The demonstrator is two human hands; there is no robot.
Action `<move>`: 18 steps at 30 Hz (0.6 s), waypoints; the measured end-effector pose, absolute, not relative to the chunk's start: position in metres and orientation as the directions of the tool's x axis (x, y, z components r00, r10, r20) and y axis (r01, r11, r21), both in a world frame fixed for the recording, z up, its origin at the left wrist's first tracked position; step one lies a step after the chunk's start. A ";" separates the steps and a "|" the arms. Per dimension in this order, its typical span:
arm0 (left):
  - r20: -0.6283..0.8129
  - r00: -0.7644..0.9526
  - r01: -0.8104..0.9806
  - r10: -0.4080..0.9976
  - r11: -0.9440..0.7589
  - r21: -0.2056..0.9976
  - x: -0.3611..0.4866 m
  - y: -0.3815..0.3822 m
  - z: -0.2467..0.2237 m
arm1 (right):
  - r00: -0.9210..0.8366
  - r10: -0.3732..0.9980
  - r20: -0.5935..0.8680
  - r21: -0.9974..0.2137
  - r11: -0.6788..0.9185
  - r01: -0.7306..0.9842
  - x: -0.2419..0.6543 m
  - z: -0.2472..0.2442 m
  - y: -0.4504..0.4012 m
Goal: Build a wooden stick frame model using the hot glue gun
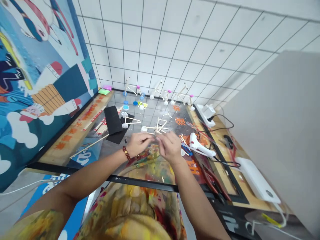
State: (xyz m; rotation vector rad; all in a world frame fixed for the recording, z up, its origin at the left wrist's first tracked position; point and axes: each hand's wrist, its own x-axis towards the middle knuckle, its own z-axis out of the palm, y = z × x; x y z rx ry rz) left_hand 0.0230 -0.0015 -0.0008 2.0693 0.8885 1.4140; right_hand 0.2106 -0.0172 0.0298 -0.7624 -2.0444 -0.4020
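My left hand (140,143), with a beaded bracelet on the wrist, meets my right hand (170,145) over the middle of the glossy table. The fingertips of both are pinched closed and almost touch; what sits between them is too small to make out. Just beyond the fingers is a small frame of thin wooden sticks (163,125), with a white wheel (144,129) at its left. Whether my fingers touch this frame cannot be seen clearly. Left of it lies another stick frame (133,120) with two white wheels.
Three stick models with wheels (158,90) stand along the back edge. A black block (112,120) and bundled sticks (102,126) lie left. At right are a white glue gun (201,145), blue scissors (187,149), red-handled pliers (215,183) and cables. Blue discs (125,107) lie behind.
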 end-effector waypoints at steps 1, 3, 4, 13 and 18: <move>0.577 0.261 0.189 0.774 -0.627 0.756 0.027 -0.005 -0.001 | -0.411 0.350 0.842 -0.062 0.819 0.571 0.206 0.031 -0.022; 0.433 0.314 0.024 0.845 -0.463 0.886 0.035 -0.011 -0.002 | -0.347 0.359 0.866 -0.198 0.885 0.421 0.197 0.033 -0.032; 0.359 0.372 -0.086 0.856 -0.353 0.932 0.038 -0.013 -0.002 | -0.303 0.375 0.876 -0.263 0.898 0.351 0.193 0.034 -0.037; 0.131 0.455 -0.144 0.881 -0.073 0.987 0.045 -0.020 -0.004 | -0.363 0.371 0.855 -0.317 0.927 0.203 0.183 0.026 -0.049; 0.103 0.416 -0.123 0.903 -0.057 0.991 0.039 -0.016 0.004 | -0.339 0.409 0.847 -0.304 0.896 0.323 0.186 0.022 -0.042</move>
